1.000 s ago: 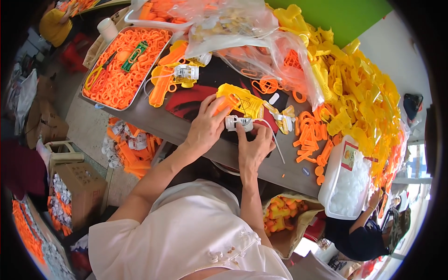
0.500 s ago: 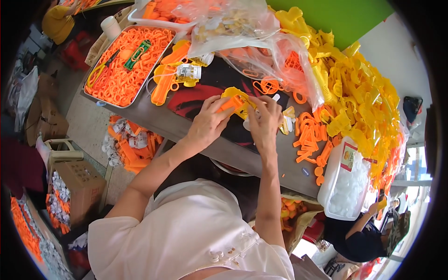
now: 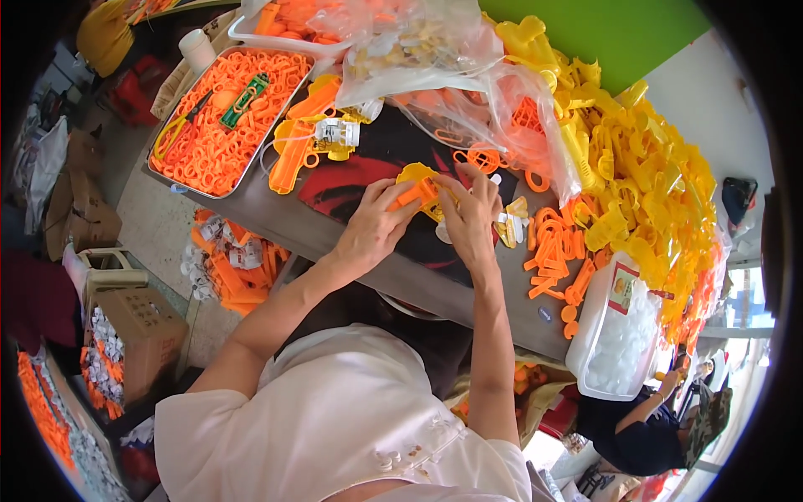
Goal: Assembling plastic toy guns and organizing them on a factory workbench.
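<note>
In the head view, the left hand point(image 3: 374, 227) is gripping an orange plastic part point(image 3: 411, 195) between thumb and fingers, pressing it against a yellow plastic shell point(image 3: 421, 176) at the middle of the grey table point(image 3: 276, 219). The right hand point(image 3: 468, 219) is clasping the same shell from its right side, fingers curled over it. Both are working above a dark red-and-black mat point(image 3: 355, 171).

To the far left, a metal tray point(image 3: 213, 134) is holding orange rings and a green tool. Clear plastic bags point(image 3: 418, 50) of parts are lying at the far edge. A heap of yellow parts point(image 3: 636, 192) is filling the right side. Near right, a white rectangular tub point(image 3: 615, 335) is carrying a small red-and-yellow label point(image 3: 622, 290) on its rim. Low on the left, a brown cardboard box point(image 3: 138, 322) is standing on the floor.
</note>
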The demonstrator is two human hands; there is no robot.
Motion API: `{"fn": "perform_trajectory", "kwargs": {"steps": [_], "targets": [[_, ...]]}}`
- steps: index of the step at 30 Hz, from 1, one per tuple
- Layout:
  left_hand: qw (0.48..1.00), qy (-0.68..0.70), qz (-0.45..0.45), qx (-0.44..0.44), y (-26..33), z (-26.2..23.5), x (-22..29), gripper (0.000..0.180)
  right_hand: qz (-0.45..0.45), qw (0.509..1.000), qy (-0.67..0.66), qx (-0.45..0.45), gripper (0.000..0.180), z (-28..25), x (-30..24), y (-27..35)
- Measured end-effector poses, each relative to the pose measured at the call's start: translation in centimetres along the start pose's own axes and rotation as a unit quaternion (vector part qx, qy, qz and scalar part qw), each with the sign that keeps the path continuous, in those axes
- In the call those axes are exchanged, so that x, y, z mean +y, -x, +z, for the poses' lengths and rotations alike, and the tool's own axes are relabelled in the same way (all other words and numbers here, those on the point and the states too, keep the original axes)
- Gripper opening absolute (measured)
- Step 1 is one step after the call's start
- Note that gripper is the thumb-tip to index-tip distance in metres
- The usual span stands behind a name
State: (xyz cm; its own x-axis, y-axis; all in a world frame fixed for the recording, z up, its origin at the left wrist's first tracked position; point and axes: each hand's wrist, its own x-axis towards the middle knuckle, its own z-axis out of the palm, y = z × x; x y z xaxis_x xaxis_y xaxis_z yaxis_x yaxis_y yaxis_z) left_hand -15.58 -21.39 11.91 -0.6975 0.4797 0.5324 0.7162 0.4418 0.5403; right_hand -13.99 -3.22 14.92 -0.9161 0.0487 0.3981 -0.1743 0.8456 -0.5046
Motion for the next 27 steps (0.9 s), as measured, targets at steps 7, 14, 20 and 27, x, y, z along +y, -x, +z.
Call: {"fn": "perform_trajectory", "kwargs": {"steps": [7, 14, 20, 27], "targets": [[1.0, 0.023, -0.002, 0.004, 0.1, 0.2, -0.3, 0.038, 0.153, 0.954, -0.173, -0.191, 0.034, -1.3, 1.6, -2.7], [0.988, 0.128, -0.072, 0.04, 0.1, 0.5, -0.6, 0.03, 0.05, 0.997, -0.036, -0.053, 0.033, -1.2, 1.5, 1.9], [0.99, 0.075, -0.097, 0.07, -0.1, 1.3, 0.1, 0.03, 0.054, 0.997, -0.021, -0.048, 0.039, 0.2, 1.0, 2.5], [0.993, 0.003, -0.089, 0.075, -0.2, 1.7, 0.5, 0.031, 0.094, 0.992, -0.046, -0.072, 0.042, 0.3, 1.0, 2.4]]}}
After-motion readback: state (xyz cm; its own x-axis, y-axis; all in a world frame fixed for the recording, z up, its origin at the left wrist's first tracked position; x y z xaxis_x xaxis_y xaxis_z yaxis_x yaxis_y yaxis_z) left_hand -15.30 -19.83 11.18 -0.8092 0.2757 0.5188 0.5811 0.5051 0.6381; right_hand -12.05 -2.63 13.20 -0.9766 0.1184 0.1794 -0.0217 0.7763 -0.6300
